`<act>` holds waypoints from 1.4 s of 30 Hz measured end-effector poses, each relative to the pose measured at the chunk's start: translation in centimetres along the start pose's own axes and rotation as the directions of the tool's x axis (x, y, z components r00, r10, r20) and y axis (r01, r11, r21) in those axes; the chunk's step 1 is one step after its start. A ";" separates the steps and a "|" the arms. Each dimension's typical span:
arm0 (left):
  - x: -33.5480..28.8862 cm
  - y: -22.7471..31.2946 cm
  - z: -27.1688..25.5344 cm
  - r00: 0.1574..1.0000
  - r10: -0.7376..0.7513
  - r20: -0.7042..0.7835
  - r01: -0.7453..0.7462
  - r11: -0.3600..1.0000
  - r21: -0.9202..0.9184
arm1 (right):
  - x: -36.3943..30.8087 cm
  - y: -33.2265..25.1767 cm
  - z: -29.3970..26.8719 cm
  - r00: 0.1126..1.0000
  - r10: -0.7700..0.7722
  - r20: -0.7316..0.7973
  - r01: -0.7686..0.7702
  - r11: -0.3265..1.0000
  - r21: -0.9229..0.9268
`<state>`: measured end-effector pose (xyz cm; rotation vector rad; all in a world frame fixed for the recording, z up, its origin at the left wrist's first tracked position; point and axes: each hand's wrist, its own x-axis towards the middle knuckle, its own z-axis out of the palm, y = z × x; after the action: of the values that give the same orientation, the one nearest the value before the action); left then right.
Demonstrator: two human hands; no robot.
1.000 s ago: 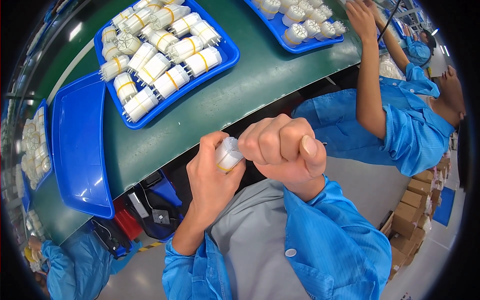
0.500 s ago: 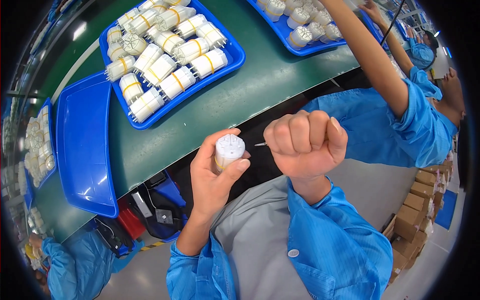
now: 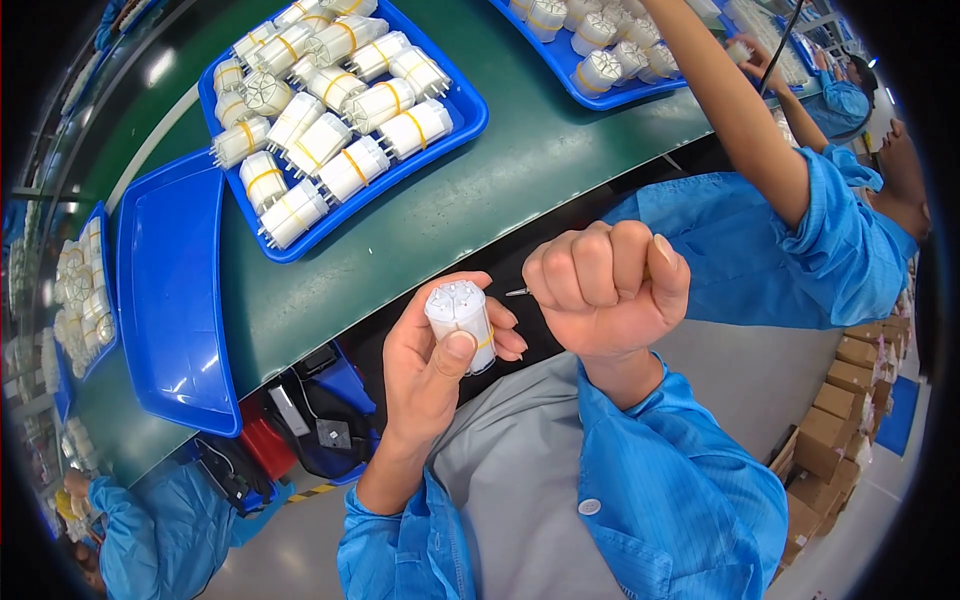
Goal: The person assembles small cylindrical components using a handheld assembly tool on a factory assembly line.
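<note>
My left hand (image 3: 415,365) is closed round a white plastic cylinder (image 3: 463,312) with a yellow band about it. Its segmented end face points up, and my thumb presses on its side. To the right of it, my right hand (image 3: 607,285) makes a fist round a thin metal-tipped tool (image 3: 517,292). Only the tip shows, directed at the cylinder but apart from it; the rest is hidden in my fingers, so its exact kind cannot be told. Ahead, a blue tray (image 3: 375,180) holds several like cylinders with yellow bands and short pins, lying in a heap.
An empty blue tray (image 3: 170,300) lies on the green bench (image 3: 420,240) at the left. Another blue tray (image 3: 610,100) of cylinders stands far right, where a co-worker's arm (image 3: 735,110) reaches across. Cardboard boxes (image 3: 820,440) are stacked on the floor at right.
My left hand has turned the cylinder, so more of its side and band now shows and my fingers are spread differently behind it. My right fist has shifted barely leftward.
</note>
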<state>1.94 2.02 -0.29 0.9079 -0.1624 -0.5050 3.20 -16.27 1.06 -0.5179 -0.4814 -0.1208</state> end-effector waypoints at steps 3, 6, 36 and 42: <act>0.2 0.2 -0.2 1.000 0.013 -0.010 -0.012 1.000 0.021 | 0.0 0.1 -0.3 0.996 0.084 -0.032 -0.087 0.991 -0.099; 0.9 0.6 -0.3 0.979 0.189 -0.079 -0.185 0.981 0.052 | -0.3 1.7 0.4 0.949 0.131 -0.287 -0.306 0.606 -0.734; 3.3 0.1 -3.4 0.846 0.530 -0.063 -0.306 0.578 0.757 | 17.4 1.5 -5.3 0.995 0.025 0.097 0.097 -0.455 -0.885; 3.4 0.1 -2.5 0.831 0.555 -0.021 -0.295 0.472 0.831 | 19.9 -5.9 -7.1 0.964 -0.245 -0.105 -0.259 -0.771 -0.582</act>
<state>5.80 2.23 -2.03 1.7772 -0.3617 0.2571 22.26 -24.79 7.68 -2.8468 0.3306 -0.7858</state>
